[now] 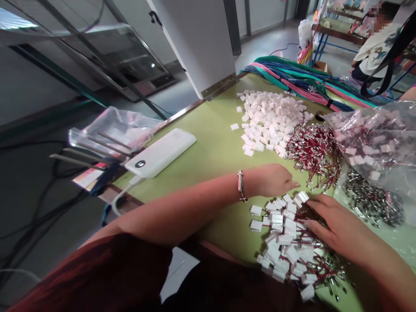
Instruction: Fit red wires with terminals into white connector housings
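My left hand (277,180), with a bracelet (240,185) at the wrist, is closed over the green table, its fingers curled and the tips close together. What it holds, if anything, cannot be made out. It is between a heap of loose red wires with metal ends (313,149) and a pile of white plastic connectors fitted with red wires (284,234). On the right edge of that pile rests my right hand (336,225), thumb and fingers apart. Its fingertips touch or nearly touch the wired connectors, partly hiding their wires.
Loose white connector housings (268,119) lie heaped further back. On the right are a clear plastic bag (380,130) of parts and a heap of dark wires (373,197). Bundled long cables (292,80) line the far edge. A white power bank (162,151) lies left; a person (377,47) sits beyond.
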Motion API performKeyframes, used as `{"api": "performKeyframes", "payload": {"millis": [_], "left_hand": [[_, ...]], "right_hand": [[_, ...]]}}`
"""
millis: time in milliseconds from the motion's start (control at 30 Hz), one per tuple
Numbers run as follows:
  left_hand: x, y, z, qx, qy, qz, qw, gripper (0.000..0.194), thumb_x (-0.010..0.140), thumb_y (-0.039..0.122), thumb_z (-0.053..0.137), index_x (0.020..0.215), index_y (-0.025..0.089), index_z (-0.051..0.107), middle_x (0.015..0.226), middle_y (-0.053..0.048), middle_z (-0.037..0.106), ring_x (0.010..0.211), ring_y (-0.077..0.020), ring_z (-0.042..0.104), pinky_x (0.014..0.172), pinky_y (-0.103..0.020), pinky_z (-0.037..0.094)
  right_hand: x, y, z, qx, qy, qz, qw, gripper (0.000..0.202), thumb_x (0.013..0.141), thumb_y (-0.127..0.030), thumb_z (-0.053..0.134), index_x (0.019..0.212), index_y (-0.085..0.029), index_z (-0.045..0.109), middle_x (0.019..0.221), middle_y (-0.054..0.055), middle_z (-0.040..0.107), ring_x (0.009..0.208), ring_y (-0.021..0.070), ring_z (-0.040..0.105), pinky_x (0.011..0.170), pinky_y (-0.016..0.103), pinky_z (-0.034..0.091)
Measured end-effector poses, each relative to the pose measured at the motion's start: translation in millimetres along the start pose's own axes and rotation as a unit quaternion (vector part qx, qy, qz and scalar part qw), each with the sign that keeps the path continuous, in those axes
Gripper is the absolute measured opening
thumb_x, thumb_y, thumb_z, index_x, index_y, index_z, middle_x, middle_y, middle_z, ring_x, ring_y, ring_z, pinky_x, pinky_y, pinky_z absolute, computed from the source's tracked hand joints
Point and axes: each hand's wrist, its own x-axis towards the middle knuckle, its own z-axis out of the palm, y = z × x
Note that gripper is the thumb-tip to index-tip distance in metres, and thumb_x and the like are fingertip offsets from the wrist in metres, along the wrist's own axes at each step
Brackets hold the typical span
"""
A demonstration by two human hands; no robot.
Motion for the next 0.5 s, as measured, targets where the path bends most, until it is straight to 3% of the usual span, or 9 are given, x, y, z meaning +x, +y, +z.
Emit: {"api": "performKeyframes", "payload": {"millis": [133, 267, 367, 500], "left_hand": [[-8, 12, 4.2, 0.011, -0.05, 0.07, 0.996, 0.045, 0.099, 0.045, 0.035, 0.09, 0.013, 0.065, 0.073, -0.008, 0.064, 0.057, -0.013, 0.046, 0.055, -0.027, 0.033], [-12, 18, 8.9, 0.04, -0.059, 0.08, 0.994, 0.045, 0.1, 0.045, 0.033, 0.097, 0.013, 0.064, 0.079, -0.01, 0.067, 0.062, -0.0158, 0.052, 0.056, -0.028, 0.034], [-14, 21, 9.1, 0.047, -0.081, 0.082, 0.992, 0.045, 0.1, 0.045, 0.033, 0.1, 0.012, 0.063, 0.082, -0.012, 0.068, 0.065, -0.0176, 0.056, 0.058, -0.029, 0.036], [-15, 24, 7.2, 0.044, -0.104, 0.079, 0.99, 0.044, 0.101, 0.043, 0.032, 0.104, 0.011, 0.062, 0.089, -0.014, 0.069, 0.071, -0.0199, 0.058, 0.061, -0.029, 0.037]], "right_hand": [[-18, 3, -10, 0.016, -0.053, -0.065, 0.996, 0.078, 0.073, -0.042, 0.074, 0.143, -0.024, 0.045, 0.144, 0.011, 0.049, 0.126, 0.0313, 0.051, 0.101, 0.043, 0.048], [-49, -2, 9, -0.048, -0.034, -0.091, 0.994, 0.126, 0.058, -0.042, 0.082, 0.157, -0.018, 0.008, 0.156, 0.02, 0.029, 0.136, 0.0401, 0.038, 0.107, 0.054, 0.041], [-66, -12, 36, -0.104, 0.009, -0.08, 0.991, 0.133, 0.057, -0.034, 0.079, 0.155, -0.015, -0.009, 0.158, 0.025, 0.018, 0.14, 0.0429, 0.029, 0.108, 0.062, 0.033], [-68, -26, 57, -0.128, 0.038, -0.072, 0.988, 0.122, 0.063, -0.028, 0.068, 0.154, -0.011, -0.01, 0.158, 0.025, 0.018, 0.144, 0.041, 0.02, 0.11, 0.064, 0.028]]}}
